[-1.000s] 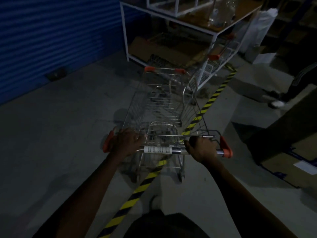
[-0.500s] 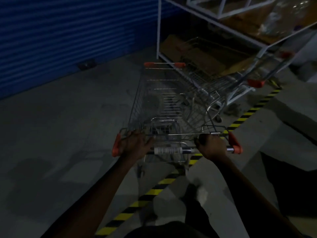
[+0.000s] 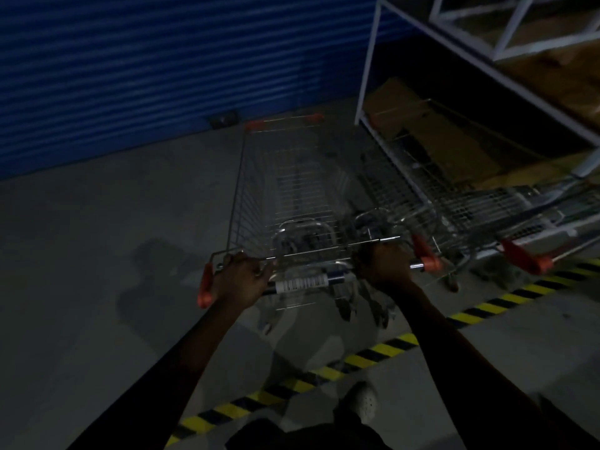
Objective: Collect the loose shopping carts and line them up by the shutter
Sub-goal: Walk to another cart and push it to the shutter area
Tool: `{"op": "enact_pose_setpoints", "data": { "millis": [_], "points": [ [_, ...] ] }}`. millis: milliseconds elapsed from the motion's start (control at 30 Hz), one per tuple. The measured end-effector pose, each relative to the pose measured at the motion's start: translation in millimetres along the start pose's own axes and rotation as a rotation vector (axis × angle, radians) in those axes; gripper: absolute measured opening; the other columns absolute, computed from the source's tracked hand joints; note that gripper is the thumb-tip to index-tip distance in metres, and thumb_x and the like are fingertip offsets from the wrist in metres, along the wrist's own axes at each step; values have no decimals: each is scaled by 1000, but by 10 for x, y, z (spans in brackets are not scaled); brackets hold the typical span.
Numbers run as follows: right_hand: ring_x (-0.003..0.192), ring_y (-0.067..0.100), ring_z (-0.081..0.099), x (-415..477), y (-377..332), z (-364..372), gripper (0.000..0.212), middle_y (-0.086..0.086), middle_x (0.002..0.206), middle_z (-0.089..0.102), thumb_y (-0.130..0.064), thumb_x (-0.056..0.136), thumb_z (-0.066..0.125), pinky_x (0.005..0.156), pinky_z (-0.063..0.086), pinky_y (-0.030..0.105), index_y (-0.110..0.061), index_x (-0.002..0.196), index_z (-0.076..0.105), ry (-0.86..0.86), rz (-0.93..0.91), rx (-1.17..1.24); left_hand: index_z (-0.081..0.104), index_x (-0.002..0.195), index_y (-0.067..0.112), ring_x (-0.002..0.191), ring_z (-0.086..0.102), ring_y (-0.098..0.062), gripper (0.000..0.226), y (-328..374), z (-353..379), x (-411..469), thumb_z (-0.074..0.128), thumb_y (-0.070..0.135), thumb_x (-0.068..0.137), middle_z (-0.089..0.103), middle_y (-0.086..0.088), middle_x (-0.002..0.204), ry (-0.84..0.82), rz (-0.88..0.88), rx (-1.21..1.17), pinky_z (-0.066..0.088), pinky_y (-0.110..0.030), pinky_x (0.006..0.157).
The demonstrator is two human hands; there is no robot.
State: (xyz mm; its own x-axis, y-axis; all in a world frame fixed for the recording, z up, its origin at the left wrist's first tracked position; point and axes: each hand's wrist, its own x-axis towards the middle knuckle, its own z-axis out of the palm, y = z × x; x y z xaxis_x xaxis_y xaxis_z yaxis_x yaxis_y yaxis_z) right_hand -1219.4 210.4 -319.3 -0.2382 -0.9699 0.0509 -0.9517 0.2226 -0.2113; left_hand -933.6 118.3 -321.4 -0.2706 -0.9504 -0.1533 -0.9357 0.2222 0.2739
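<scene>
- Left hand (image 3: 242, 280) and right hand (image 3: 384, 266): each grip clenched on the handle of the shopping cart (image 3: 292, 196).
- Cart nose near the blue shutter (image 3: 162, 66); second cart (image 3: 470, 206) just right.

The left hand (image 3: 242, 280) and right hand (image 3: 384, 271) cover the parts of the wire shopping cart's chrome handle bar (image 3: 311, 282) they wrap. A second wire shopping cart (image 3: 454, 203) beside it runs off the right edge, motion-blurred. The white-framed metal shelf rack (image 3: 368, 63) is cut by the top and right edges. The print on the handle's white label (image 3: 300, 283) is too small to read.
</scene>
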Motion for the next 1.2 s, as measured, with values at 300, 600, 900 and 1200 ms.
{"op": "enact_pose_setpoints", "data": {
  "millis": [300, 600, 900, 1200],
  "points": [
    [51, 34, 63, 865, 609, -17, 30, 10, 55, 60, -37, 80, 61, 54, 50, 34, -14, 62, 65, 29, -15, -37, 72, 94, 31, 109, 62, -21, 32, 747, 145, 277, 50, 54, 94, 67, 5, 105, 153, -91, 155, 49, -45, 92],
    [67, 32, 68, 1674, 984, 96, 48, 8, 68, 68, -55, 80, 39, 58, 41, 28, -17, 74, 69, 49, -133, -64, 60, 123, 27, 132, 43, -34, 63, 962, 407, 887, 32, 69, 86, 51, -4, 139, -216, -258, -21, 33, -55, 110],
    [86, 32, 69, 2150, 1057, 38, 30, 6, 89, 75, -43, 85, 51, 70, 43, 31, -27, 91, 75, -15, -235, 82, 71, 83, 17, 95, 66, -25, 58, 1210, 421, 837, 40, 66, 94, 71, -2, 99, 295, 116, 106, 50, -36, 67],
    [83, 32, 67, 2269, 1171, -3, 19, 9, 85, 73, -35, 95, 60, 68, 41, 33, -21, 85, 67, -151, -379, 247, 65, 77, 19, 84, 61, -28, 61, 1620, 622, 620, 30, 64, 99, 68, -1, 83, 384, -250, 73, 39, -37, 71]
  ]
}}
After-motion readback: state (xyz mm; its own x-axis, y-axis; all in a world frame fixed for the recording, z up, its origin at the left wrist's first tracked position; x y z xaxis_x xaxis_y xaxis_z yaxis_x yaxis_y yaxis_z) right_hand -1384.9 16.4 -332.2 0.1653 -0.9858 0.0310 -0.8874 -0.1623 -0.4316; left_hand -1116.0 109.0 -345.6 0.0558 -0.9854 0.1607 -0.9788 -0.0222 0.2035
